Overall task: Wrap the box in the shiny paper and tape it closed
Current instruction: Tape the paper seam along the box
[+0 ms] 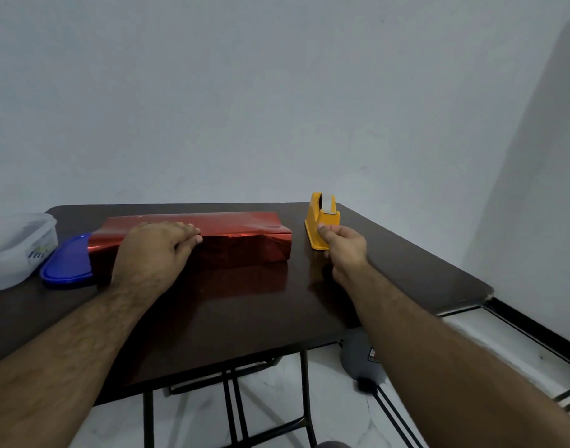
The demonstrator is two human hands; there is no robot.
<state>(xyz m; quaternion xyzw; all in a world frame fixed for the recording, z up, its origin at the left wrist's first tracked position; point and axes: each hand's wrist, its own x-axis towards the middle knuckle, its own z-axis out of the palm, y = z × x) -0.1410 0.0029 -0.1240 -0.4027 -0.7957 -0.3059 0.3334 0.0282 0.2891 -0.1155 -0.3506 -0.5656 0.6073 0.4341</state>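
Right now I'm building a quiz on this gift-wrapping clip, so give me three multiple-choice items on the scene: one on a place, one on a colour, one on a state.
1. Where does the tape dispenser stand?
A. right of the wrapped box
B. on the blue lid
C. inside the plastic container

2. What colour is the shiny paper on the wrapped box?
A. silver
B. red
C. green

3. What is the left hand doing?
A. lifting the box off the table
B. pulling tape
C. resting flat on the box

Answers:
1 A, the yellow dispenser sits on the table beyond the box's right end, by the right hand.
2 B, the foil shows red all over.
3 C, its fingers lie straight across the paper's top, while the box sits on the table.
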